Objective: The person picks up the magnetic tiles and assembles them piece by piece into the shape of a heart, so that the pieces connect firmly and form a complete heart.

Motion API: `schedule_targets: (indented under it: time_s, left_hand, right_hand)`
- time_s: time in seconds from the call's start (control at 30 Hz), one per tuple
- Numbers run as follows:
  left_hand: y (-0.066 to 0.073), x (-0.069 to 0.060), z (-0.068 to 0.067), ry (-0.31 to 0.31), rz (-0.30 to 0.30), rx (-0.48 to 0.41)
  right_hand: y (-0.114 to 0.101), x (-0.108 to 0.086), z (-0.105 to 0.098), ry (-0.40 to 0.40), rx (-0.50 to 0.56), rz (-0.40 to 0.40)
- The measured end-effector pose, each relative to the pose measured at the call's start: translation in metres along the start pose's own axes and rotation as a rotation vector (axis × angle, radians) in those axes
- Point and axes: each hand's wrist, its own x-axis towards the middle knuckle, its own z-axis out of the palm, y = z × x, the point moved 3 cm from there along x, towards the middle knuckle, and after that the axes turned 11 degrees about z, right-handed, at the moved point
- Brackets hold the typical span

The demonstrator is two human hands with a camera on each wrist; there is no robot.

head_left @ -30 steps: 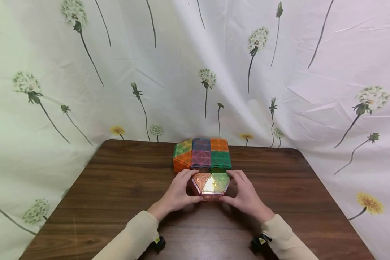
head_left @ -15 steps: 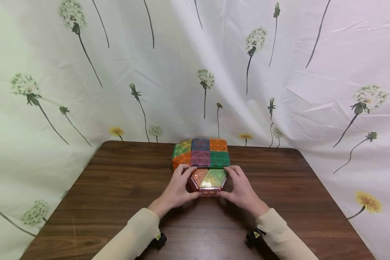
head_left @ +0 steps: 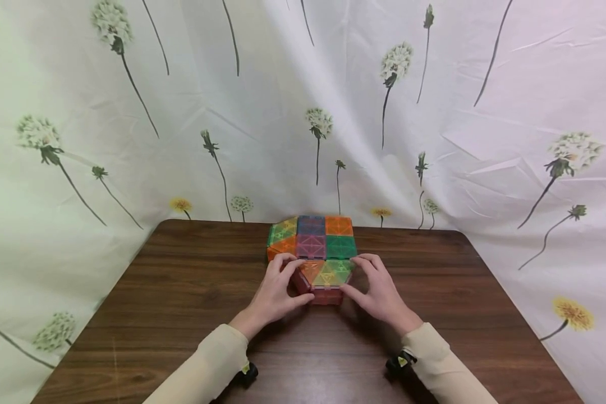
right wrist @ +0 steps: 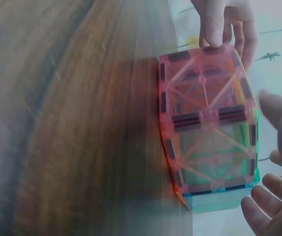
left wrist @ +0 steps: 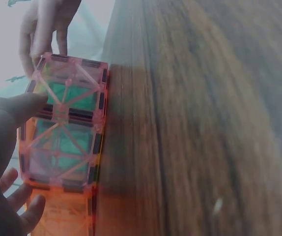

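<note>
A half-hexagon block of translucent magnetic tiles (head_left: 326, 275) stands on the table, its back side against a larger magnetic tile block (head_left: 312, 246). Its top has orange, yellow and green triangles; pinkish square tiles (right wrist: 205, 83) make up the front wall. My left hand (head_left: 276, 289) holds the small block's left side, thumb at the front corner and fingers by the back corner. On the right side my right hand (head_left: 384, 294) holds it likewise, thumb at the front top corner. In the right wrist view its other fingers (right wrist: 266, 204) are loosely bent beside the tiles.
Several coloured squares and triangles top the larger block, near the back edge of the brown wooden table (head_left: 197, 292). Behind the table hangs a white cloth (head_left: 278, 140) printed with dandelions.
Both hands have pushed the small block away from me, closing its gap to the larger block. The glare on its top has gone, and the right thumb now sits higher on its front corner.
</note>
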Motion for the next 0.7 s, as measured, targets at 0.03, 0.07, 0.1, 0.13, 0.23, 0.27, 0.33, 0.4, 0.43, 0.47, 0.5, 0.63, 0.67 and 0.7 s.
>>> schedule_targets:
  time_s: [0.03, 0.07, 0.1, 0.13, 0.23, 0.27, 0.33, 0.4, 0.43, 0.47, 0.5, 0.63, 0.67, 0.7]
  left_hand:
    - [0.001, 0.001, 0.001, 0.000, 0.001, 0.004]
    - [0.001, 0.002, 0.002, 0.000, 0.004, 0.008]
    - [0.003, 0.002, 0.003, 0.003, 0.008, 0.012]
    - [0.004, 0.003, 0.005, 0.005, 0.011, 0.015]
    - [0.007, 0.006, 0.009, 0.005, 0.016, 0.019]
    - [0.008, 0.007, 0.011, 0.000, 0.012, 0.020]
    - [0.009, 0.007, 0.013, -0.013, 0.001, 0.018]
    - [0.009, 0.007, 0.016, -0.022, -0.008, 0.015]
    - [0.009, 0.007, 0.016, -0.027, -0.012, 0.017]
    - [0.008, 0.006, 0.017, -0.033, -0.017, 0.019]
    - [0.007, 0.006, 0.017, -0.035, -0.014, 0.022]
    - [0.004, 0.008, 0.015, -0.028, 0.015, 0.030]
    - [0.003, 0.008, 0.014, -0.024, 0.022, 0.029]
    - [0.002, 0.009, 0.013, -0.022, 0.028, 0.028]
  right_hand:
    - [0.002, 0.003, 0.000, 0.000, 0.011, -0.005]
    - [0.004, 0.007, -0.001, -0.002, 0.019, -0.006]
    - [0.007, 0.011, -0.001, -0.005, 0.023, -0.003]
    - [0.009, 0.015, -0.001, -0.012, 0.028, 0.000]
    - [0.016, 0.030, -0.001, -0.052, 0.026, 0.025]
    - [0.017, 0.035, 0.000, -0.071, 0.018, 0.030]
    - [0.020, 0.043, 0.002, -0.120, 0.001, 0.029]
    - [0.023, 0.049, 0.005, -0.177, -0.020, 0.024]
    - [0.024, 0.051, 0.006, -0.206, -0.029, 0.017]
    - [0.025, 0.053, 0.007, -0.232, -0.039, 0.011]
    - [0.026, 0.054, 0.009, -0.254, -0.045, 0.008]
    - [0.027, 0.056, 0.010, -0.293, -0.060, 0.012]
    - [0.027, 0.056, 0.010, -0.294, -0.060, 0.016]
    - [0.026, 0.056, 0.010, -0.292, -0.060, 0.018]
